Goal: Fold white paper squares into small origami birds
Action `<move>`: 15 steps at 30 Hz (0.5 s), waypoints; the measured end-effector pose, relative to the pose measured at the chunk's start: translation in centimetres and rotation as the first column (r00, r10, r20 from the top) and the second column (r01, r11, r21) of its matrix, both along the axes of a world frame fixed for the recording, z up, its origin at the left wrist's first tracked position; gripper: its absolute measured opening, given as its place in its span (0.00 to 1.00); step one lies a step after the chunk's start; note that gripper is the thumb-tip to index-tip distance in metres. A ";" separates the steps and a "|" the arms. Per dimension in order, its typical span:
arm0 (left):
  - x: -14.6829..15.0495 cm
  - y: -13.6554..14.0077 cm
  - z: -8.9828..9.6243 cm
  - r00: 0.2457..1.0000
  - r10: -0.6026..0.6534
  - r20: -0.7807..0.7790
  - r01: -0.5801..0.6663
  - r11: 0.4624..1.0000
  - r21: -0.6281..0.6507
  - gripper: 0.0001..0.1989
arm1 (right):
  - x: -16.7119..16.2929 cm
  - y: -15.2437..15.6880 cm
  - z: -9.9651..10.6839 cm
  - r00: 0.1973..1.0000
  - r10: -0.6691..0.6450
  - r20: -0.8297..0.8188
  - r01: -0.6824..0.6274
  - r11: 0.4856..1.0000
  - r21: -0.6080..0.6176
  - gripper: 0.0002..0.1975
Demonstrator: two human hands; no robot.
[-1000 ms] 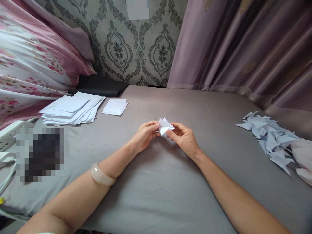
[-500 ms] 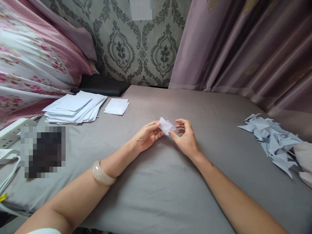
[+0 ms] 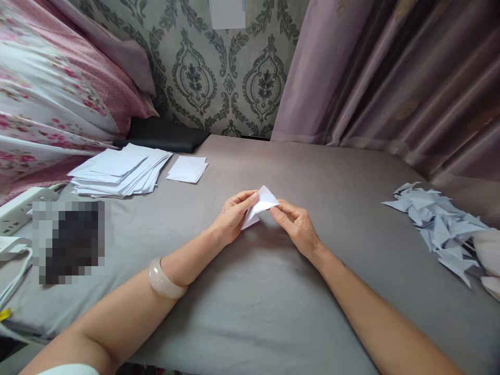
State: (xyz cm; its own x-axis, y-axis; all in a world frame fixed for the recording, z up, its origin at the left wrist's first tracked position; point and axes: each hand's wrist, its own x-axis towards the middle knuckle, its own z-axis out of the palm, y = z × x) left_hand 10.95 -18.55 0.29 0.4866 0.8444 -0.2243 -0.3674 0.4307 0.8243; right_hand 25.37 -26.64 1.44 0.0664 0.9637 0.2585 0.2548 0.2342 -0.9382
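Note:
A small folded sheet of white paper (image 3: 262, 202) is held just above the grey cloth, its top corner pointing up and a flap hanging below. My left hand (image 3: 233, 214) pinches its left side between thumb and fingers. On the right side, my right hand (image 3: 296, 223) grips the paper's edge with thumb and index finger. Some of the fingers behind the paper are hidden. A pale bangle (image 3: 166, 279) circles my left forearm.
A stack of white paper (image 3: 121, 169) and a few smaller sheets (image 3: 187, 170) lie at the left. Folded paper pieces (image 3: 437, 221) are heaped at the right. A white power strip (image 3: 25, 208) and a blurred-out dark object (image 3: 74, 242) sit at the left edge.
The paper has been turned and partly unfolded, with a flap now hanging down. My right hand's fingers have closed on its right edge; before, they were more spread.

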 end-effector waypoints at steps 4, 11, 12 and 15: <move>-0.1 -0.3 0.3 0.999 -0.019 -0.030 0.019 1.000 0.002 0.18 | 0.0 0.3 -0.7 0.996 -0.064 -0.060 0.062 0.997 -0.041 0.12; -0.2 -0.2 0.0 0.994 -0.077 -0.075 0.081 0.995 0.057 0.17 | 0.3 0.7 -1.3 0.992 -0.091 -0.091 0.090 0.996 -0.010 0.11; -0.3 -0.2 0.0 0.992 -0.090 -0.086 0.095 0.994 0.062 0.17 | 0.3 0.7 -1.3 0.992 -0.090 -0.092 0.090 0.996 -0.004 0.11; -0.4 -0.2 0.1 0.985 -0.133 -0.110 0.140 0.988 0.066 0.18 | 0.3 0.7 -1.2 0.992 -0.085 -0.092 0.087 0.996 0.018 0.11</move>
